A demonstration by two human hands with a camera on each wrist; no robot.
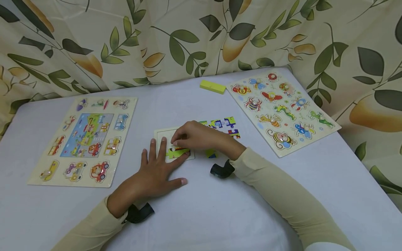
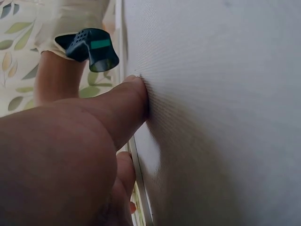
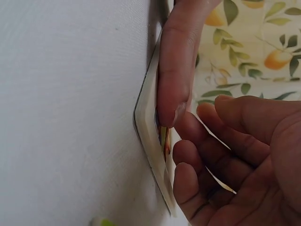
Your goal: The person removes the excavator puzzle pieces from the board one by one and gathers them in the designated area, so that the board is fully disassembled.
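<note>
A small puzzle board lies on the white table, with green and yellow puzzle pieces in its near part. My left hand is spread beside and over the board's near left corner; its index finger reaches across the pieces. In the right wrist view, a fingertip of that hand rests on the board. Over the board, my right hand has bent fingers, with thumb and index close together. Their tips hide the spot beneath, so I cannot tell whether a piece is pinched.
Loose puzzle pieces lie right of the board, partly behind the right hand. A vehicle puzzle board lies left, an insect puzzle board right. A yellow block sits near the table's back edge, before a leaf-patterned curtain.
</note>
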